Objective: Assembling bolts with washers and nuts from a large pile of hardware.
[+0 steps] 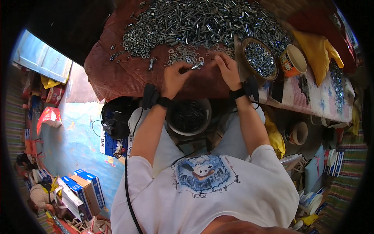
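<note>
My left hand [173,81] pinches a shiny metal bolt [198,65] between thumb and fingertips, its far end pointing right. Facing it, my right hand [229,71] has its fingers drawn together over the table edge; whatever they may hold is too small to make out. Just beyond both hands lie loose flat washers [183,52] on a dark red cloth [113,74]. Another bolt [151,64] rests on the cloth left of my left hand. Farther back, a heap of small nuts [144,39] meets a large pile of metal cylindrical pieces [218,19].
A round bowl [269,78] of nuts stands right of my right hand, beside an orange-and-white tub [294,60] and a yellow bag [311,50]. Below the table edge, a basin [208,113] with dark pieces sits between my legs. Blue-and-white boxes [95,187] stand on the floor at left.
</note>
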Action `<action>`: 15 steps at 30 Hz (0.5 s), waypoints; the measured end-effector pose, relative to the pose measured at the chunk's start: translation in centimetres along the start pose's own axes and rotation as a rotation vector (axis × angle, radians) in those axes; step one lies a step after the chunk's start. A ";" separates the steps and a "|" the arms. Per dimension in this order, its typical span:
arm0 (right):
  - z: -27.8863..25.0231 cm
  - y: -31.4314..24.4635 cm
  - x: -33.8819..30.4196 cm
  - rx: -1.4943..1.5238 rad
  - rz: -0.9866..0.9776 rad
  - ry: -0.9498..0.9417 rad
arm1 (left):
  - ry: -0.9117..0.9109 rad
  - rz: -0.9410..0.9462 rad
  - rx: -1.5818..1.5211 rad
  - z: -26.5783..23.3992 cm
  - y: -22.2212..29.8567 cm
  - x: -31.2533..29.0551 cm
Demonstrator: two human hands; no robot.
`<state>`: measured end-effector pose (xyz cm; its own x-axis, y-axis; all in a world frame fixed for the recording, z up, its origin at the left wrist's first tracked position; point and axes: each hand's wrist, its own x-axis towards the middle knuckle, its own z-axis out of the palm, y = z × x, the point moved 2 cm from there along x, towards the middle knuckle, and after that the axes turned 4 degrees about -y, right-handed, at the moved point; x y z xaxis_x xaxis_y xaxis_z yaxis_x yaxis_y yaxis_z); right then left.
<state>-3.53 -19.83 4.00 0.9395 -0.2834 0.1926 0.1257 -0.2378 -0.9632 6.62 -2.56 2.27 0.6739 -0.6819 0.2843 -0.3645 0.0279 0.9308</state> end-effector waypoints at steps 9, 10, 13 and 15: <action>1.6 -1.1 -0.5 0.194 -0.261 0.030 | 0.038 0.036 0.092 -0.7 1.2 0.0; 1.4 -0.9 -0.7 0.192 -0.250 0.023 | 0.041 0.020 0.084 -0.9 1.0 -0.2; 1.1 -0.6 -0.3 0.244 -0.047 -0.002 | 0.041 -0.035 -0.010 -1.1 0.2 -0.5; 2.2 -1.3 -0.1 0.228 -0.179 0.024 | 0.052 -0.055 0.002 -1.5 0.0 -0.3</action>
<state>-3.06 -17.45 4.87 0.8886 -0.2780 0.3648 0.3595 -0.0717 -0.9304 7.39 -1.19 2.50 0.7254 -0.6436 0.2442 -0.3274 -0.0104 0.9448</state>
